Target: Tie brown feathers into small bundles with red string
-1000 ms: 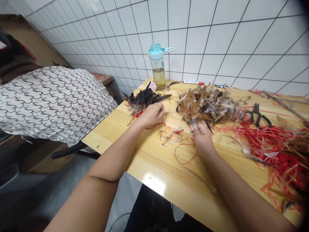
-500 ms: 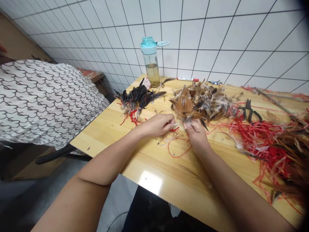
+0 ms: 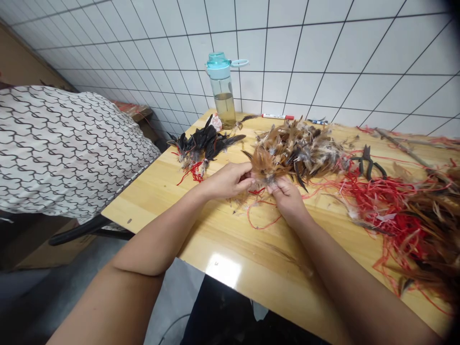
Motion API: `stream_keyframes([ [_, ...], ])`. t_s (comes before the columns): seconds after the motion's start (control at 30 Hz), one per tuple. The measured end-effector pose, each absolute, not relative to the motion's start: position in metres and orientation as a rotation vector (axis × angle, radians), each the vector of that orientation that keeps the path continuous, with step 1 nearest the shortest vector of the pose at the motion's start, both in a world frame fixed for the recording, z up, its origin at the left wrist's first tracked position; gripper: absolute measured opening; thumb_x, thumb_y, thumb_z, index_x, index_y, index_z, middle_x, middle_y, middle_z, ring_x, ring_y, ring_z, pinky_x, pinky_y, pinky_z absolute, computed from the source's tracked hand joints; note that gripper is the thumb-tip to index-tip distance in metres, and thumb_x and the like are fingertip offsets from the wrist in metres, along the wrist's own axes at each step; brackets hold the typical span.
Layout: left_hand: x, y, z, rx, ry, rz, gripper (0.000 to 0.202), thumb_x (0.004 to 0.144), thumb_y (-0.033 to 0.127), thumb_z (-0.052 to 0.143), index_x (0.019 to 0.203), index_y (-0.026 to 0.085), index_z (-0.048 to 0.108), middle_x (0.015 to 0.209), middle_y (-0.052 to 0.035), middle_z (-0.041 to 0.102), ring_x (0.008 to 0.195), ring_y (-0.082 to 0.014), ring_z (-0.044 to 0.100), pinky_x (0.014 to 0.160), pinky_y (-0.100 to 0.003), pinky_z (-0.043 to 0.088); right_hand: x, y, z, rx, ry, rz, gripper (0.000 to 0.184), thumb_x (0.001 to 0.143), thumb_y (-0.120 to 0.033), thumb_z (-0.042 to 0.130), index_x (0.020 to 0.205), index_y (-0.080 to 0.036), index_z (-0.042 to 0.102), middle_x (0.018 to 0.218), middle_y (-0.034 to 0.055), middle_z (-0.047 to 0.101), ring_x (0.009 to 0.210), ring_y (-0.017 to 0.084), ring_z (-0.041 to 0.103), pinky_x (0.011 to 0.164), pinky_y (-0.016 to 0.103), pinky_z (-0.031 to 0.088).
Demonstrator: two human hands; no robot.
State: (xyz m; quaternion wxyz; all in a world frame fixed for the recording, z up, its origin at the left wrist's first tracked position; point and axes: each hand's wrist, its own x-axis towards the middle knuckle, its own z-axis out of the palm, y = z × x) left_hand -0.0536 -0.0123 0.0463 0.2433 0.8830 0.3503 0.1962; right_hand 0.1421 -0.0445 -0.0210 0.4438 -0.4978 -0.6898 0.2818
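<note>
Left hand [image 3: 226,181], right hand [image 3: 287,199] grip one feather tuft [image 3: 264,165] — one bottle [image 3: 223,91] behind.

Brown feather bunch [image 3: 264,165], quills down

Brown tuft [image 3: 264,165] pinched between left hand [image 3: 226,179] and right hand [image 3: 287,196]. From it: bottle [image 3: 223,91] at 11 o'clock, pliers [image 3: 368,163] at 2.

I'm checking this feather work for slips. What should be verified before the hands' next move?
1. Both hands grip the bunch: ok, left hand and right hand pinch its base.
2. Bunch free of the pile: cannot tell, they overlap.
3. Reach to red string: ok, a loop lies just under the hands.
4. Hands clear of pliers: ok, they lie off to the right.
5. Upright bottle: ok, by the wall.
</note>
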Motion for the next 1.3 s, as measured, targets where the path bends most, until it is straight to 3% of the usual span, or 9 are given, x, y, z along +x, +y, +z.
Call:
stream_keyframes([
  [0.4,-0.054,-0.009,0.043,2.442,0.93,0.498,0.016,0.082,0.022,0.047,0.089,0.015,0.059,0.075,-0.0006,0.061,0.069,-0.012,0.053,0.064,-0.022,0.041,0.141,-0.045,-0.019,-1.161,-1.716,0.77,0.029,0.084,-0.037,0.048,0.06,-0.022,0.05,0.073,0.0029,0.053,0.084,0.02,0.051,0.083,0.036,0.04],
  [0.73,-0.056,-0.005,0.04,2.453,1.117,0.574,0.017,0.083,0.027,0.049,0.077,0.014,0.058,0.068,-0.0011,0.059,0.062,-0.0111,0.048,0.06,-0.023,0.038,0.141,-0.043,-0.027,-1.136,-1.62,0.923,0.031,0.085,-0.044,0.046,0.064,-0.021,0.051,0.074,0.0026,0.059,0.075,0.019,0.057,0.076,0.036,0.048],
  [0.87,-0.055,-0.005,0.039,2.483,1.068,0.502,0.015,0.086,0.025,0.049,0.087,0.015,0.06,0.077,-0.0013,0.064,0.066,-0.0108,0.053,0.063,-0.022,0.039,0.141,-0.043,-0.028,-1.229,-1.453,0.929,0.027,0.086,-0.041,0.042,0.07,-0.021,0.052,0.067,0.0008,0.058,0.065,0.016,0.056,0.067,0.031,0.048],
  [1.0,-0.053,-0.006,0.038,2.616,1.014,0.387,0.019,0.089,0.021,0.045,0.087,0.016,0.063,0.084,-0.0049,0.066,0.08,-0.0143,0.059,0.073,-0.025,0.042,0.144,-0.042,-0.026,-1.368,-1.417,0.814,0.021,0.085,-0.032,0.039,0.073,-0.022,0.052,0.064,0.0,0.054,0.057,0.015,0.051,0.06,0.029,0.044],
  [1.17,-0.048,-0.016,0.042,2.704,0.873,0.411,0.023,0.092,0.025,0.044,0.084,0.016,0.064,0.081,-0.0059,0.063,0.078,-0.0144,0.058,0.072,-0.025,0.043,0.147,-0.046,-0.022,-1.595,-1.561,0.431,0.023,0.083,-0.021,0.039,0.062,-0.022,0.048,0.072,0.0042,0.056,0.067,0.018,0.051,0.059,0.029,0.038],
  [1.3,-0.04,-0.03,0.048,2.763,0.691,0.524,0.024,0.094,0.024,0.04,0.087,0.016,0.062,0.084,-0.006,0.062,0.078,-0.0138,0.057,0.069,-0.025,0.044,0.141,-0.058,-0.012,-1.796,-1.821,0.109,0.024,0.08,-0.01,0.043,0.081,-0.024,0.063,0.086,0.0061,0.062,0.068,0.018,0.051,0.055,0.03,0.029],
])
